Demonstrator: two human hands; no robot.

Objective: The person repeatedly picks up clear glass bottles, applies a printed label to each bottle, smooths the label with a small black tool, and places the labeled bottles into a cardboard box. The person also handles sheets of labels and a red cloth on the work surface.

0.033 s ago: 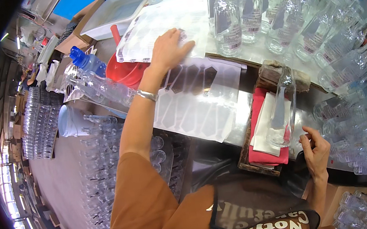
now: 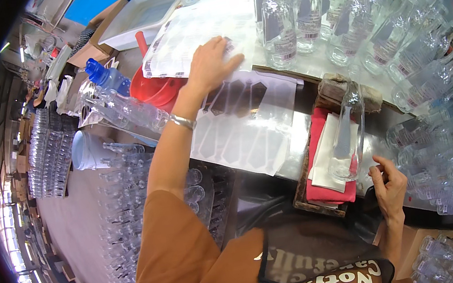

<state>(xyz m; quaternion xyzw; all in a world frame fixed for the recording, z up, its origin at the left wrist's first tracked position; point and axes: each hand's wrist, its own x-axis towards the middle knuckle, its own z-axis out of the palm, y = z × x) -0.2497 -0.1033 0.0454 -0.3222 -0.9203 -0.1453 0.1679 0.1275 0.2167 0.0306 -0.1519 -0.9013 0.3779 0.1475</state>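
My left hand [image 2: 214,63] lies on a stack of printed label sheets [image 2: 173,39], fingers spread and nothing gripped. Just below it, a sheet with pale bottle-shaped outlines [image 2: 243,139] covers part of the metal worktop. My right hand [image 2: 390,184] has its fingers curled, thumb near the index finger. What they hold, if anything, I cannot make out. Beside that hand a clear glass bottle [image 2: 348,165] lies tilted over folded white and red cloths [image 2: 321,172] in a wooden tray [image 2: 301,197]. The bottle's neck rests against a worn padded block [image 2: 340,89].
Many labelled glass bottles [image 2: 280,28] crowd the right and far side. A red bowl [image 2: 157,90], a blue-capped water bottle [image 2: 109,79] and a white tub [image 2: 141,18] stand at left. Unlabelled bottles [image 2: 125,200] fill the floor at lower left, near a white bucket [image 2: 87,150].
My left hand has shifted very slightly to the right on the label sheets. My right hand and the bottle look unchanged.
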